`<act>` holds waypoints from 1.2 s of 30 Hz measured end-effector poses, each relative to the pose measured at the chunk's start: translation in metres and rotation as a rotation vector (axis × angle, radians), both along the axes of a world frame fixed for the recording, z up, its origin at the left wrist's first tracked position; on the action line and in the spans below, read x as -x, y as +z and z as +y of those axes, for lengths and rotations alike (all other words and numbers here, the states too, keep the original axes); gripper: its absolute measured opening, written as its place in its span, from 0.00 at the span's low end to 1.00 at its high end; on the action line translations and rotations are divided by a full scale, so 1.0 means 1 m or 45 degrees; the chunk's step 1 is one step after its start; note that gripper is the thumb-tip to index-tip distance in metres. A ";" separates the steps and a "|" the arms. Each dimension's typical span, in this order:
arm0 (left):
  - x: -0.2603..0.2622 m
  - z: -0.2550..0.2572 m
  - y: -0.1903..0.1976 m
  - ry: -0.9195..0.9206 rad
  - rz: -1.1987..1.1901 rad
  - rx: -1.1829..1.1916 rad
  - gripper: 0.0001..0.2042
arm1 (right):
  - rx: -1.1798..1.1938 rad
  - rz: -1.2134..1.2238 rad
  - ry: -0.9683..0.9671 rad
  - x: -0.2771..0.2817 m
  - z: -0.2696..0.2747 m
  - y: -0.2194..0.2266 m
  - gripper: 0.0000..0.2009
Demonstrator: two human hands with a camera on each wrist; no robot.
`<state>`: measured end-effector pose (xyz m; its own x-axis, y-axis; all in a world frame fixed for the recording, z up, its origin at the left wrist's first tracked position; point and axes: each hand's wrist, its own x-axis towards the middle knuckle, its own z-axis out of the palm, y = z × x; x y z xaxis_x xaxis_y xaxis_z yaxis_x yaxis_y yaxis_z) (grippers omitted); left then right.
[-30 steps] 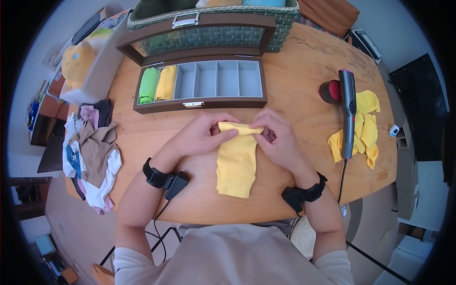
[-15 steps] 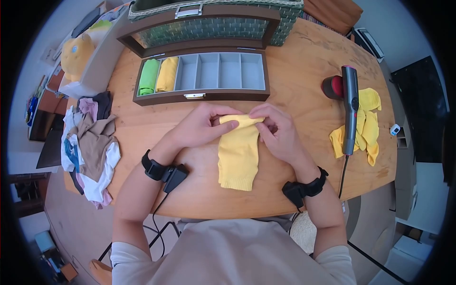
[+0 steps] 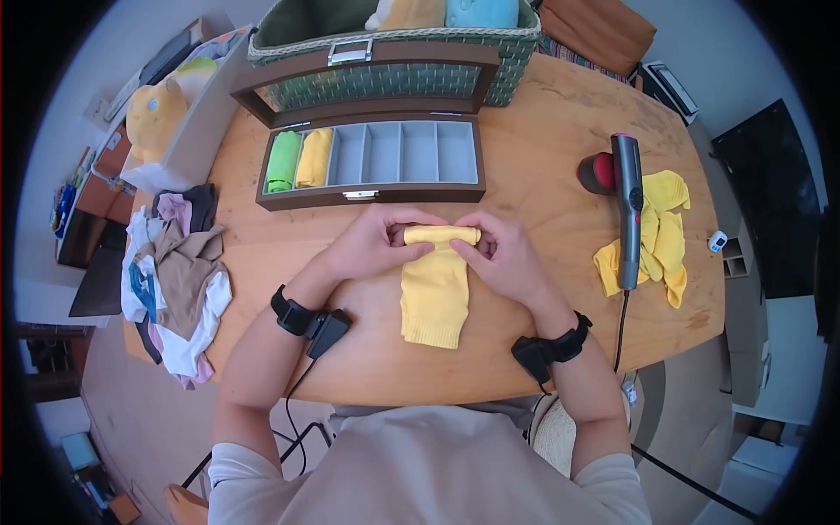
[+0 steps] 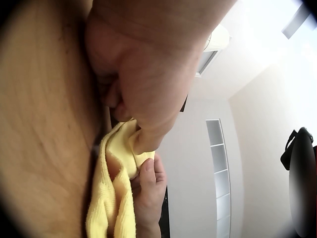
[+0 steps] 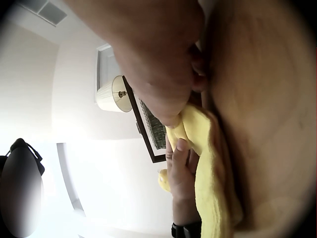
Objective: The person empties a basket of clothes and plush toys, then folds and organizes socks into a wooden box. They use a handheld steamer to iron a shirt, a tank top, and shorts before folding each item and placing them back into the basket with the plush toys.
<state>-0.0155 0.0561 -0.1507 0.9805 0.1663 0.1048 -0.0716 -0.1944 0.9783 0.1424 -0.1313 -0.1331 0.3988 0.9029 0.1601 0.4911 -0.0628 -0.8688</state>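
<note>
Two bare hands show in the head view: the left hand (image 3: 372, 242) and right hand (image 3: 503, 258) pinch the folded-over far end of a yellow ribbed knit sock (image 3: 435, 306), over the pale-brown wooden table (image 3: 547, 184), before a long dark-brown, grey-lined compartment box (image 3: 407, 197). Left wrist view: right thumb (image 4: 147, 172) against the sock. Right wrist view: left thumb (image 5: 183, 145) likewise.

The sock (image 3: 435, 297) is showing pale yellow, its cuff (image 3: 432, 336) displaying fine ribbing. The box (image 3: 420, 195) is presenting dark brown around a grey lining (image 3: 381, 155), one roll (image 3: 283, 163) appearing green, another roll (image 3: 313, 159) yellow. The basket (image 3: 511, 73) is displaying a green woven pattern.
</note>
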 end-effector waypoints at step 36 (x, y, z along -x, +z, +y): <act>0.001 -0.003 0.001 -0.107 0.042 0.219 0.17 | -0.096 0.026 -0.066 0.010 -0.005 0.011 0.13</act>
